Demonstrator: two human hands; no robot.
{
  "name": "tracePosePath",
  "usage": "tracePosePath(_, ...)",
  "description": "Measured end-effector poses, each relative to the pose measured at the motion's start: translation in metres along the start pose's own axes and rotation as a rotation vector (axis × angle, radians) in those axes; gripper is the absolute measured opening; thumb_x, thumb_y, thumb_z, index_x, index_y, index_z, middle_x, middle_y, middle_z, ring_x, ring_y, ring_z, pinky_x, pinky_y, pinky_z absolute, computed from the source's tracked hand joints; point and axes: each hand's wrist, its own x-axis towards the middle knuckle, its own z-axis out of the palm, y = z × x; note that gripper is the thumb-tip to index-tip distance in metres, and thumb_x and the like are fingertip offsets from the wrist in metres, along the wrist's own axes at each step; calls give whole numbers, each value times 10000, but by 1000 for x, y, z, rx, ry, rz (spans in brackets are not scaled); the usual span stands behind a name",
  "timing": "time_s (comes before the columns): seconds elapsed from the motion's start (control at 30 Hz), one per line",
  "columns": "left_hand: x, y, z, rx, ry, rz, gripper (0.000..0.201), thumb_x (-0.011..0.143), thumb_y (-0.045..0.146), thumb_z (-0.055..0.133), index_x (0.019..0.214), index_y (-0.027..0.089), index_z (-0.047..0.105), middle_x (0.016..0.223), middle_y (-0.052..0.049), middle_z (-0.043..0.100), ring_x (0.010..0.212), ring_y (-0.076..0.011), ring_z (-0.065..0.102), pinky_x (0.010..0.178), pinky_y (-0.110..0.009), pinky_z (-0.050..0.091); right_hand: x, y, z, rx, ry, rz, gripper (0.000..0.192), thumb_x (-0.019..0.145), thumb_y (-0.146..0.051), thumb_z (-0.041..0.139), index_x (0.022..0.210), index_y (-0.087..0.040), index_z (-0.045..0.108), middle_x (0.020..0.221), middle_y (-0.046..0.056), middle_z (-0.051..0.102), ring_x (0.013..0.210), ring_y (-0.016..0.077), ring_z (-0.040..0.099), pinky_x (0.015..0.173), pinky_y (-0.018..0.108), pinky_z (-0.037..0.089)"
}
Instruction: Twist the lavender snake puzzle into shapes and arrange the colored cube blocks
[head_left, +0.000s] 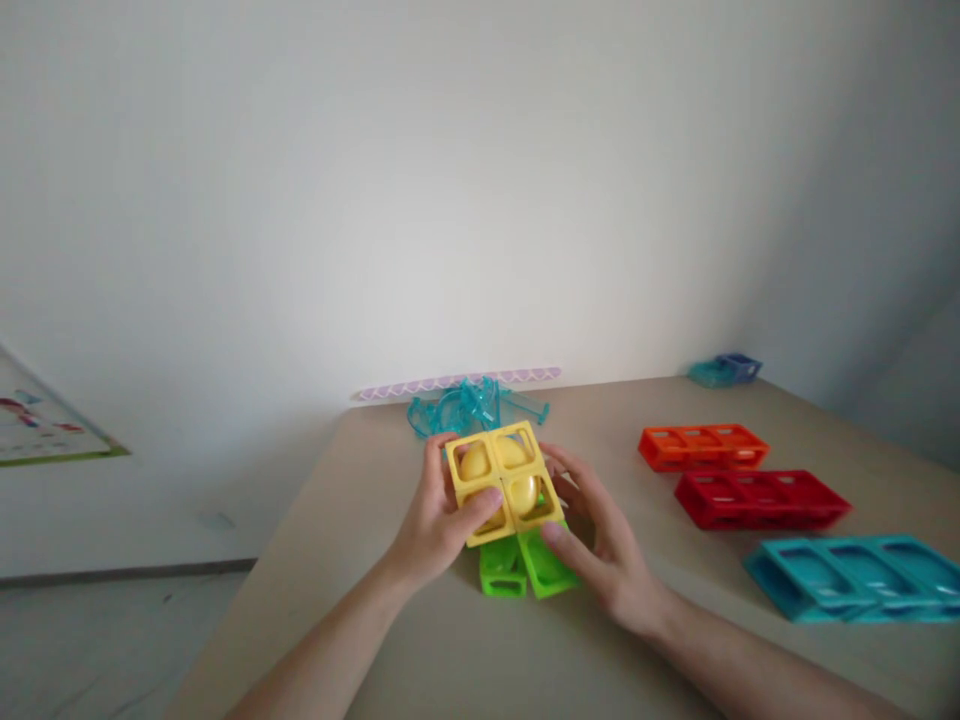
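Both hands [435, 515] on tilted yellow block [502, 480]

**Yellow block seated on green pieces**

A yellow block [504, 482], square and split into four open cells, sits tilted slightly toward the camera, with rounded yellow shapes showing inside the cells. It rests on top of two bright green open-frame pieces [525, 568], which lie side by side on the desk [465, 650] and stick out from under its near edge. The left hand [435, 520] grips the yellow block's left side, and the right hand [600, 540] touches the right green piece.
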Motion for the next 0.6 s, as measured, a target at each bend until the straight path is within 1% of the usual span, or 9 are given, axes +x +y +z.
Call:
tracePosePath(0.07, -1, -1, 2, 31, 9, 0, 588, 735, 207, 748, 1136, 286, 325, 1049, 0, 605, 915, -170, 643, 772, -284, 546, -1, 1, 4, 62, 9, 52, 579, 909, -296, 579, 1417, -334, 304, 1253, 85, 482, 1149, 242, 520, 969, 415, 462)
tracePosePath(0.17, -2, -3, 8, -15, 73, -2, 609, 683, 196, 778, 1098, 277, 340, 1026, -2, 614, 883, -181, 653, 762, -318, 556, -2, 1, 8, 38, 36, 74, 596, 902, -279, 593, 1406, -338, 281, 1242, 85, 480, 1151, 238, 525, 974, 423, 464)
tracePosePath(0.23, -2, -5, 12, -100, 138, 10, 598, 661, 188, 783, 1063, 274, 350, 994, 6, 623, 844, -183, 663, 741, -334, 562, -2, -1, 9, 0, 48, 89, 618, 893, -280, 604, 1406, -345, 265, 1277, 87, 456, 1139, 239, 534, 940, 410, 487)
tracePosePath(0.3, -1, -6, 14, -176, 177, 18, 581, 652, 169, 779, 1044, 272, 363, 959, 16, 635, 813, -183, 670, 727, -344, 565, -1, -3, 9, 13, 13, 121, 603, 895, -292, 601, 1401, -340, 277, 1285, 89, 453, 1094, 235, 561, 877, 387, 515)
tracePosePath(0.37, 1, -6, 12, -248, 190, -1, 536, 667, 160, 760, 1041, 266, 391, 943, 19, 644, 804, -181, 674, 730, -348, 565, 0, -4, 9, 86, -48, 143, 550, 912, -315, 571, 1390, -314, 300, 1218, 89, 506, 1031, 228, 588, 827, 371, 524)
tracePosePath(0.43, 3, -3, 9, -337, 192, -45, 458, 707, 183, 725, 1052, 254, 433, 950, 10, 653, 811, -178, 673, 741, -342, 565, 1, -4, 6, 140, -81, 130, 512, 926, -333, 539, 1381, -284, 309, 1106, 81, 566, 979, 224, 600, 791, 356, 517)
tracePosePath(0.5, 6, 1, 3, -424, 175, -78, 418, 736, 216, 693, 1087, 247, 468, 983, -7, 660, 821, -175, 671, 739, -329, 565, 1, -4, 1, 91, -73, 77, 497, 926, -332, 527, 1372, -268, 317, 1060, 77, 578, 943, 219, 598, 754, 335, 504)
tracePosePath(0.53, 6, 2, 0, -451, 160, -79, 426, 736, 222, 688, 1107, 247, 479, 996, -13, 663, 824, -175, 669, 734, -324, 566, 1, -4, -2, 28, -77, 47, 495, 920, -322, 529, 1367, -264, 325, 1055, 76, 574, 911, 213, 597, 724, 322, 496)
tracePosePath(0.6, 7, 4, -5, -475, 138, -49, 459, 729, 219, 687, 1142, 253, 491, 1021, -19, 664, 846, -180, 664, 736, -326, 567, 2, -7, -9, -143, -126, -5, 478, 901, -288, 540, 1343, -247, 360, 1023, 67, 568, 822, 193, 590, 673, 303, 474)
